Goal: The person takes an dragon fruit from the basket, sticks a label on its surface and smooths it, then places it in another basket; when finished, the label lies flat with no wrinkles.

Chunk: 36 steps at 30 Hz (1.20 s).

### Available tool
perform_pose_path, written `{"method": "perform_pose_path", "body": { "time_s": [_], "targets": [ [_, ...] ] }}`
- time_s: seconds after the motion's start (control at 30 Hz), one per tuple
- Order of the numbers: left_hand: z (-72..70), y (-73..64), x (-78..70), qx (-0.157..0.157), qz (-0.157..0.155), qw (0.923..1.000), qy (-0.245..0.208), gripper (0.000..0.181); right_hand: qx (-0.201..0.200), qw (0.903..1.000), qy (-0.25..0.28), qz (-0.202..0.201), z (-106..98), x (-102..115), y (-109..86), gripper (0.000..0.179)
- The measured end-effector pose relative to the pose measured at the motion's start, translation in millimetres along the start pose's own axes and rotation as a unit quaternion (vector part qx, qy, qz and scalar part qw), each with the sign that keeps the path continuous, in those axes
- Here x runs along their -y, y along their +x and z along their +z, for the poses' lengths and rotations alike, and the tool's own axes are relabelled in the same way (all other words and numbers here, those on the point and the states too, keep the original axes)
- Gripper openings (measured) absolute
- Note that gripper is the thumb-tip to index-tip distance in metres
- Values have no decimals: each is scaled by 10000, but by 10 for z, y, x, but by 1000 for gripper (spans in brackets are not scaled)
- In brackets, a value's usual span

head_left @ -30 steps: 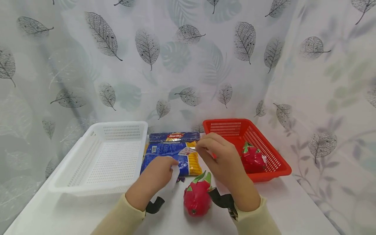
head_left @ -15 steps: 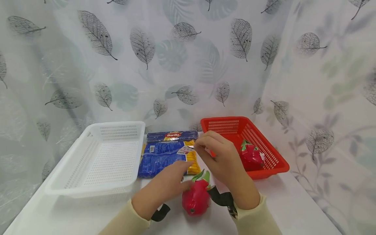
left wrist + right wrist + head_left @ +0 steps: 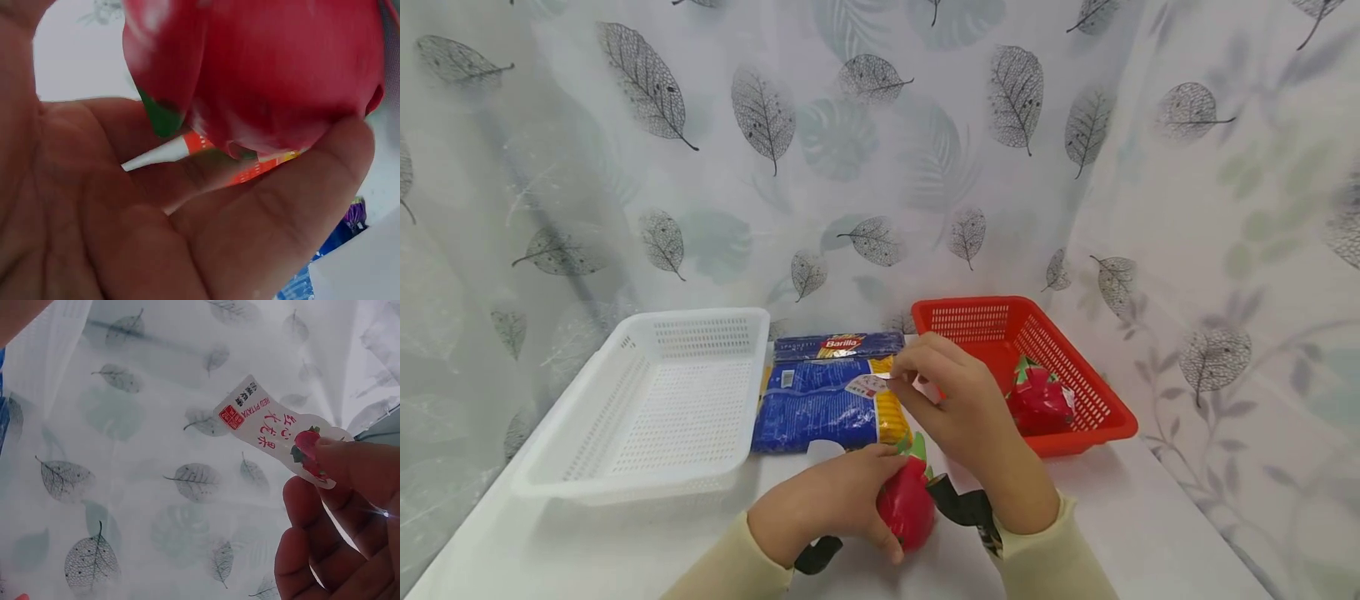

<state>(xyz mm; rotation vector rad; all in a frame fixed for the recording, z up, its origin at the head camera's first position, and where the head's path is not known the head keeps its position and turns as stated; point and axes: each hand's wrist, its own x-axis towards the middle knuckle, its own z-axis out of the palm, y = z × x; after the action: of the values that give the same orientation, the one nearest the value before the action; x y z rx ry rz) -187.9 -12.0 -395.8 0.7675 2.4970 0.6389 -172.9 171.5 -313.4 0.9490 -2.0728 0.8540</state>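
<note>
My left hand [image 3: 835, 496] grips the red dragon fruit [image 3: 910, 508] on the table from its left side, thumb at the near end and fingers near the green tips. In the left wrist view the fruit [image 3: 269, 69] lies against the fingers, its far side cut off. A white paper piece [image 3: 824, 452] sticks out behind that hand; whether the hand holds it, I cannot tell. My right hand [image 3: 958, 408], raised beside the red basket, pinches a white sticker [image 3: 269, 425] between thumb and forefinger. Printed on it are a dragon fruit picture and "RED PITAYA".
The white basket [image 3: 681, 417] stands at the left. Blue pasta packs [image 3: 816, 408] and a Barilla spaghetti box [image 3: 838, 345] lie behind the hands. At the right, the red basket [image 3: 1078, 367] holds another dragon fruit [image 3: 1040, 402]. A leaf-patterned curtain [image 3: 850, 167] hangs behind.
My left hand has come right from in front of the pasta packs and taken hold of the dragon fruit, which now leans slightly. The right hand stays nearly in place with the sticker.
</note>
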Motion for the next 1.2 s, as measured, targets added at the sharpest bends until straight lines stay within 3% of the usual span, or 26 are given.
{"method": "perform_pose_path", "body": {
  "time_s": [0.23, 0.5, 0.67, 0.87, 1.03, 1.2],
  "targets": [
    [2, -19, -13, -127, 151, 9998, 45, 100, 445, 9979, 99, 466, -63, 58, -10, 31],
    [-46, 11, 49, -170, 209, 9996, -98, 97, 966, 9867, 311, 1273, -252, -30, -216, 36],
    [-28, -6, 86, -190, 181, 9996, 92, 96, 1677, 9627, 563, 2048, -241, -130, -461, 33],
    [7, -9, 79, -222, 231, 9994, 131, 94, 2384, 9294, 780, 2708, -71, -211, -701, 38],
    [41, 2, 57, -240, 320, 9990, 184, 94, 2555, 9041, 865, 3313, 73, -229, -835, 41],
    [57, -7, 19, -328, 530, 9977, 270, 91, 2423, 8920, 873, 3716, 133, -196, -916, 47]
  ]
}}
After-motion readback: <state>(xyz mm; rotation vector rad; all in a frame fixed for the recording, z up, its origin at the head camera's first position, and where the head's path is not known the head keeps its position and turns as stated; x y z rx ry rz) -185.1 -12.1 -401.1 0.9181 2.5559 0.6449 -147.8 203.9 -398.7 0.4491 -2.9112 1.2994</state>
